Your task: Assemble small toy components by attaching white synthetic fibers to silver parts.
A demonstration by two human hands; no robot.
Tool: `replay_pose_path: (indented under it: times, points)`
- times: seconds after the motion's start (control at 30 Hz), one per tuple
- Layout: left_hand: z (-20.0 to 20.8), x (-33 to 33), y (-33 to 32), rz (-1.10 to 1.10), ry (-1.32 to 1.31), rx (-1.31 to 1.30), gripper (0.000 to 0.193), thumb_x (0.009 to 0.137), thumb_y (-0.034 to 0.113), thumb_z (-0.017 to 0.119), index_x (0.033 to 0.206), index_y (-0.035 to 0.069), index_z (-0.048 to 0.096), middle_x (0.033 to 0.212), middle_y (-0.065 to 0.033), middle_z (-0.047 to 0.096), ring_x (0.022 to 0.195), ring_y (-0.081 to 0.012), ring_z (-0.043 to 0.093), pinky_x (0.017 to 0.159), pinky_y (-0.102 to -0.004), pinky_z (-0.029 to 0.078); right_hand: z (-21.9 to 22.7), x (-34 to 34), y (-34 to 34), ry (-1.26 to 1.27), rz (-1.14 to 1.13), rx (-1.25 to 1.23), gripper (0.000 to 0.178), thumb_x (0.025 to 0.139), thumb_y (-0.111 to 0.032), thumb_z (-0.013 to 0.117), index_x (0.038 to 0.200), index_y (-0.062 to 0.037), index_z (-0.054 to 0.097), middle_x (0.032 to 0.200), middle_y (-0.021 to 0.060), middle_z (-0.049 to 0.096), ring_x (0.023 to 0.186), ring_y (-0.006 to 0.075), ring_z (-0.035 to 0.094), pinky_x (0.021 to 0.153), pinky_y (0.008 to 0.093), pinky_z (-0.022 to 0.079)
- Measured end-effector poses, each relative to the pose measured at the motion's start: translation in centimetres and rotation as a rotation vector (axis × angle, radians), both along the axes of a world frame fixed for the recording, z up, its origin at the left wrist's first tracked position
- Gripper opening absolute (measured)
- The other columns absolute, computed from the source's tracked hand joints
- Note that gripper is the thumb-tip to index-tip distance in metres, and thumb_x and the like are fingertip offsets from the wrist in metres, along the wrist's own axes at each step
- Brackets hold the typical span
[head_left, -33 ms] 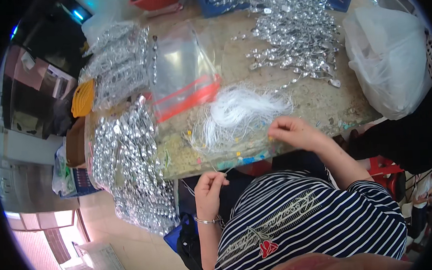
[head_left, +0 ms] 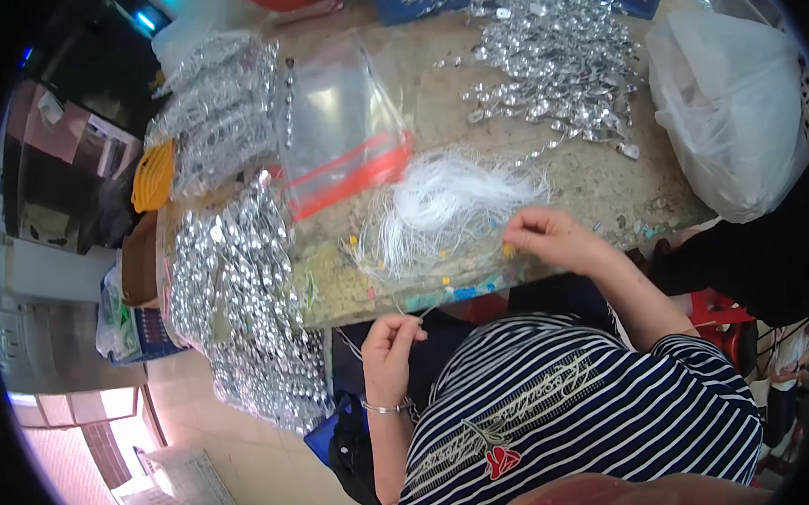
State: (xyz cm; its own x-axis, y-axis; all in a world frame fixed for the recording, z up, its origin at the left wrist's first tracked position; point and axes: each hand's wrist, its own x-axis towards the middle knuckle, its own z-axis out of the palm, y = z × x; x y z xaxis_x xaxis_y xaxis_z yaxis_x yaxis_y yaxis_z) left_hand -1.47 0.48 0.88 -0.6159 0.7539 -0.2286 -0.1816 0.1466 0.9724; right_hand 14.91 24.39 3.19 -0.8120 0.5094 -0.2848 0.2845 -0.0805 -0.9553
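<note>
Nothing has shifted — left hand [head_left: 386, 343] pinches a thread [head_left: 410, 314]; right hand [head_left: 550, 236] grips white strings [head_left: 448, 204].

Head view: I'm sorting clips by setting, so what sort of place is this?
Probably a small piecework or craft assembly bench: heaps of shiny silver trinkets, a bundle of white strings, clear zip bags on a worn table.
</note>
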Motion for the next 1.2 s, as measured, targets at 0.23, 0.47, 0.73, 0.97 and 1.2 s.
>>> replay_pose_path:
  times: [0.23,0.47,0.73,0.97,1.2]
  points:
    - [2.1,-0.4,1.6,-0.014,0.094,-0.057,0.013,0.088,0.011,0.057,0.089,-0.001,0.062,0.088,-0.0071,0.067,0.076,-0.0077,0.059,0.069,-0.0197,0.044,3.2,-3.3,-1.9,0.114,0.117,0.056,0.01,0.088,-0.013,0.057,0.087,-0.0035,0.06,0.079,-0.0062,0.055,0.075,0.0022,0.048,0.066,0.0181,0.04]
    - [2.7,0.5,3.6,0.035,0.156,0.13,0.01,0.087,0.004,0.058,0.093,-0.002,0.062,0.085,-0.0044,0.066,0.075,-0.0059,0.057,0.067,-0.0179,0.044,3.1,-6.2,-5.2,0.272,0.327,0.459,0.01,0.086,-0.011,0.059,0.087,-0.0013,0.06,0.078,-0.0012,0.054,0.07,0.0056,0.048,0.062,0.0203,0.04]
    - [2.3,0.5,3.4,-0.015,-0.077,0.164,0.01,0.087,0.007,0.059,0.092,-0.001,0.061,0.076,-0.0035,0.063,0.064,-0.0051,0.053,0.06,-0.0181,0.043,2.8,-5.7,-4.7,0.189,0.234,0.303,0.008,0.085,-0.01,0.06,0.085,-0.002,0.059,0.077,-0.0013,0.054,0.07,0.0049,0.049,0.064,0.0198,0.041]
    - [2.4,1.1,3.6,-0.069,-0.067,0.079,0.008,0.085,0.007,0.06,0.087,-0.001,0.062,0.074,-0.0037,0.063,0.062,-0.0049,0.052,0.058,-0.0175,0.042,1.8,-5.4,-3.6,0.262,0.196,0.228,0.007,0.084,-0.009,0.061,0.085,-0.0026,0.06,0.08,0.0013,0.056,0.075,0.0086,0.055,0.066,0.022,0.044]
    - [2.1,2.0,3.6,-0.081,-0.045,0.062,0.007,0.085,0.006,0.059,0.084,-0.001,0.06,0.073,-0.0064,0.063,0.06,-0.0075,0.053,0.057,-0.0194,0.042,1.2,-5.0,-4.8,0.271,0.272,0.329,0.013,0.086,-0.015,0.059,0.084,-0.0024,0.057,0.08,0.0073,0.057,0.075,0.0183,0.056,0.068,0.0296,0.044]
